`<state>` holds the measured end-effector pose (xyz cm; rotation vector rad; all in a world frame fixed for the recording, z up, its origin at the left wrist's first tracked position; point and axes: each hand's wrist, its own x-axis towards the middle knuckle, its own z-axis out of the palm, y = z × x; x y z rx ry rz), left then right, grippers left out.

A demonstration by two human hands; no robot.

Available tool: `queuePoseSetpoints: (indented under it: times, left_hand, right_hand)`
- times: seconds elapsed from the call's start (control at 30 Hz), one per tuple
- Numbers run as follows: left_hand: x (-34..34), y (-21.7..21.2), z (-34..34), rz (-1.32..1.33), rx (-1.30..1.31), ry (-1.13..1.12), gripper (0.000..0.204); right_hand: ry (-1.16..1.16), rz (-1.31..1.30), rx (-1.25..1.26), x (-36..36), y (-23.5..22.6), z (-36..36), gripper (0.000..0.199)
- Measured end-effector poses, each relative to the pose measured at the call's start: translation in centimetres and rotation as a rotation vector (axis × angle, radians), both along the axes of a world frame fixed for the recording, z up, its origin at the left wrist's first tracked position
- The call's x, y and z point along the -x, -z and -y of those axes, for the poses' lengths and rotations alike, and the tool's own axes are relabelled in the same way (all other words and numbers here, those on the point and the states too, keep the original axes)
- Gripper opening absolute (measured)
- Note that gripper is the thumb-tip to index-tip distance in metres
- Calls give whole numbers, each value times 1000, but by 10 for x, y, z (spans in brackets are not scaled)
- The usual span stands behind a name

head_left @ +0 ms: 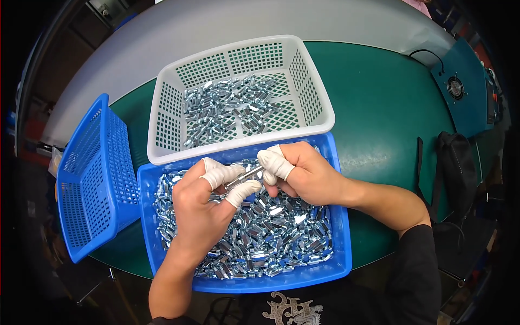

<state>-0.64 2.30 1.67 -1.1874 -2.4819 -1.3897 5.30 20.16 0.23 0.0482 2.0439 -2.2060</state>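
Nearest me, both hands met over the blue tray [338, 254], a shallow solid-walled plastic bin heaped with small shiny metal pieces [271, 238], hexagonal and bright like zinc-plated spacers. My left hand [203, 208] wore white rubbery finger cots on thumb and forefinger, and those fingertips [222, 174] were pressed together on one end of a short metal rod [245, 176], slim and silvery. My right hand [303, 173], cots on its fingers too, was curled and pinching the rod's other end, so the piece sat bridged between both hands, just above the heap at the tray's far edge. Beyond that, touching the tray's far wall, stood a white basket [162, 103] of latticed plastic, its floor partly covered with more of the same glinting pieces [233, 108]. Off to the left, a blue mesh basket [92, 173] leaned tilted against the tray's side. Everything rested on a smooth dark green table [384, 108] with a grey border [216, 27] at its far edge. To the right lay a black bag [457, 168] with a strap, and farther off a blue housing with a small round fan grille [455, 86]. The surrounding room was dark, hard to make out.
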Motion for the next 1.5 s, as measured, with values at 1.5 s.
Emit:
queuePoseSetpoints:
  times: [1.5]
  left_hand:
    - [-13, 9, -11, 47, 9, 11, 21]
  right_hand:
    - [-74, 81, 41, -2, 0, 1, 44]
